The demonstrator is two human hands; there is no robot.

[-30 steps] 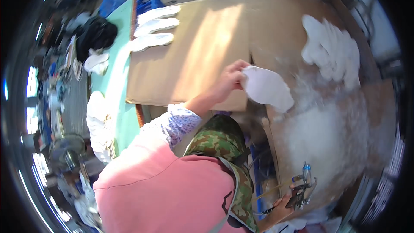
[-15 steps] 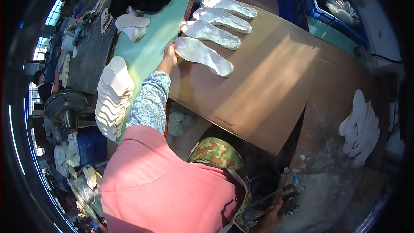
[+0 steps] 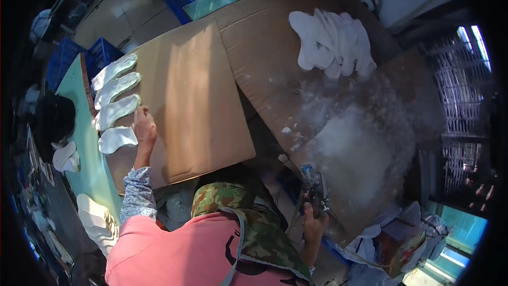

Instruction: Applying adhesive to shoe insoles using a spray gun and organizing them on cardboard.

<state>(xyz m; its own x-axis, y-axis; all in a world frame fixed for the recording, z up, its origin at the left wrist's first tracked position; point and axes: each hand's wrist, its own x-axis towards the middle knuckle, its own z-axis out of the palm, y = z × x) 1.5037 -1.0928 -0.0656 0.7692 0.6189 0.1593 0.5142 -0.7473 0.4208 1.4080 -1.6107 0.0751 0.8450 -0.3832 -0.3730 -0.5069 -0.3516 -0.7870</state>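
Several white, fuzzy-edged insoles lie in a column on the left of the cardboard; one white insole is second from the nearest. My left hand is closed, its fingertips pinched at that insole's right end. Just below, the nearest insole lies beside my knuckles. My right hand is wrapped round the handle of a metal spray gun, held at the cardboard's lower right with a hose trailing from it.
A pile of white insoles lies at the far right, above whitish residue on the cardboard. At left, a stack of cream insoles sits on the green table. Blue crates stand beyond. A dark gap separates the cardboard sheets.
The view has swung to the right. My left hand has gone from the nearest insole's left end to the right end of the insole beyond it. My right hand with the spray gun shows more fully.
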